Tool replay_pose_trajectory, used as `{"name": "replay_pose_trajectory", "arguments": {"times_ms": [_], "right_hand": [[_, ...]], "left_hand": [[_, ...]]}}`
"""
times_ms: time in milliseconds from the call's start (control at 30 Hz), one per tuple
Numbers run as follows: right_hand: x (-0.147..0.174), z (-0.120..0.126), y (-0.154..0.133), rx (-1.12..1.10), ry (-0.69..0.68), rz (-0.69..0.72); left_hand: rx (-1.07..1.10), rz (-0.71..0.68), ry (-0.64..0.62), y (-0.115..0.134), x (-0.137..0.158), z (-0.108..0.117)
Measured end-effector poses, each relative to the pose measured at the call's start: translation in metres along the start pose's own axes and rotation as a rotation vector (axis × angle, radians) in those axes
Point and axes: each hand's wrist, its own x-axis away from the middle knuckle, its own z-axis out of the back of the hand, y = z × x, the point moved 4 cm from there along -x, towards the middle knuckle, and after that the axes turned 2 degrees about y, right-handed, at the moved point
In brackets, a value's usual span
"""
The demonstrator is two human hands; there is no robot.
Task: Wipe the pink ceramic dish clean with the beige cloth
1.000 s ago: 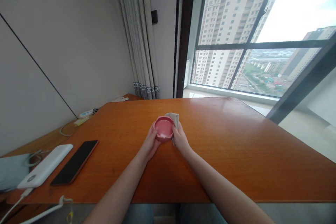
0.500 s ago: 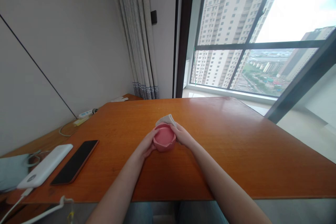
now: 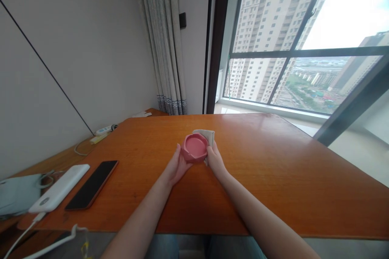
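Note:
A small pink bowl [image 3: 195, 148] with a faceted outer wall is held over the middle of the table, its opening tipped toward me. My left hand [image 3: 177, 165] grips it from the left and below, thumb up along the side. On the right, my right hand [image 3: 215, 159] is closed on a folded greyish-white cloth [image 3: 208, 135] and presses it to the bowl's right edge. The cloth sticks up behind the far rim. Some of my fingers are hidden behind the bowl and cloth.
The brown wooden table [image 3: 273, 178] spreads around my arms. To the left lie a dark phone [image 3: 92, 185], a white power bank [image 3: 60, 188] with a cable plugged in, and a pale pouch [image 3: 20, 195]. A power strip [image 3: 103, 130] sits by the wall; a window [image 3: 291, 53] is ahead right.
The bowl has moved a little away from me. The cloth has shifted from the far rim toward the right side. My left thumb has come off the bowl's inner rim. The view has turned slightly left.

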Motion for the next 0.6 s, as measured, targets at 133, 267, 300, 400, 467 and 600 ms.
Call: {"name": "replay_pose_trajectory", "arguments": {"times_ms": [133, 267, 300, 400, 467, 600], "right_hand": [[-0.013, 0.016, -0.002, 0.086, -0.05, -0.114], [-0.01, 0.013, -0.013, 0.129, -0.275, -0.098], [-0.008, 0.011, -0.014, 0.132, -0.322, -0.097], [-0.007, 0.007, -0.016, 0.151, -0.387, -0.079], [-0.008, 0.006, -0.014, 0.163, -0.367, -0.034], [-0.009, 0.0, -0.003, 0.13, -0.232, 0.067]], "left_hand": [[-0.044, 0.145, 0.012, 0.001, 0.004, 0.001], [-0.127, 0.255, 0.008, 0.0, 0.008, 0.007], [-0.141, 0.269, 0.023, -0.002, 0.008, 0.009], [-0.152, 0.236, 0.13, -0.005, 0.006, 0.014], [-0.147, 0.16, 0.202, -0.006, 0.003, 0.016], [-0.121, -0.016, 0.299, -0.001, -0.003, 0.019]]}}
